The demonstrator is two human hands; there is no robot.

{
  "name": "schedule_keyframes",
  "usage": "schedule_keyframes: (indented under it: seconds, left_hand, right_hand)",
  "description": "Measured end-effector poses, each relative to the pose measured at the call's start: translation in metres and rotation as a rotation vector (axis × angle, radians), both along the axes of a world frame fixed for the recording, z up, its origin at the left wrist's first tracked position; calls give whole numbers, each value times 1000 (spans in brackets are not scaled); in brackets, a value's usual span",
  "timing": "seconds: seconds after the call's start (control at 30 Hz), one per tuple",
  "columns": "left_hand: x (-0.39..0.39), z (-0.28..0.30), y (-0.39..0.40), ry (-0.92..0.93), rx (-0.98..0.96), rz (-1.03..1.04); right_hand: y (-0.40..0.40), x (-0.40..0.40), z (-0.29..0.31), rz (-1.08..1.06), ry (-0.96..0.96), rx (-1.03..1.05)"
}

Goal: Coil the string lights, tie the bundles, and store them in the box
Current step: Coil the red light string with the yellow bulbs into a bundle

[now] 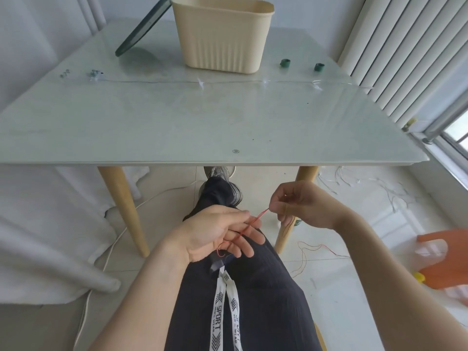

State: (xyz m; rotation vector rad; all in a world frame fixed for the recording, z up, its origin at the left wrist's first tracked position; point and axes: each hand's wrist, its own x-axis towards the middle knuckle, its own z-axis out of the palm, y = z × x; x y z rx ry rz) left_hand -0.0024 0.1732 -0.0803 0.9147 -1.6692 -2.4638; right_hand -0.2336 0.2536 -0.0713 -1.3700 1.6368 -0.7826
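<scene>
Below the table's front edge, over my lap, my left hand (217, 234) has a thin red thread (255, 220) running across its nearly straight fingers. My right hand (298, 205) pinches the thread's other end and holds it taut. A string of clear lights (201, 83) lies stretched in a line across the glass table (177, 127). The cream ribbed box (224, 34) stands open at the back of the table. More string lights (379, 188) lie tangled on the floor at the right.
A round glass lid (141, 29) leans against the box's left side. Two small green rolls (285, 63) (319, 67) sit right of the box. Loose red thread (321, 248) trails on the floor. An orange stool (445, 259) stands at the right, a white cable (111, 252) at the left.
</scene>
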Motion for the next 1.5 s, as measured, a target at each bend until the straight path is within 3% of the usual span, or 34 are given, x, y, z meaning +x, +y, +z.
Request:
schedule_keyframes:
  seconds: [0.4, 0.7, 0.8, 0.9, 1.0, 1.07, 1.17, 1.27, 1.5]
  left_hand:
    - [22, -19, 8, -76, -116, -47]
    - [44, -25, 6, -124, -220, -191]
    - [43, -27, 9, -17, -135, -172]
    - [34, -28, 14, 320, 171, 52]
    - [25, -25, 16, 595, 356, 361]
    - [22, -23, 17, 629, 334, 486]
    - [20, -28, 18, 540, 198, 610]
    - [17, -34, 24, 452, 68, 622]
    - [14, -39, 35, 354, 56, 489]
  right_hand:
    - [19, 6, -22, -14, 5, 22]
    - [49, -25, -20, -110, 228, 8]
    - [56, -27, -26, -329, 217, -156]
    - [58, -9, -44, -482, 103, -310]
    - [58, 12, -67, -392, 109, -242]
    - [61, 26, -75, -307, 133, -175]
    - [68, 56, -75, -186, 197, -130]
    - [69, 85, -62, -61, 259, -149]
    - [68, 106, -34, 92, 344, -243]
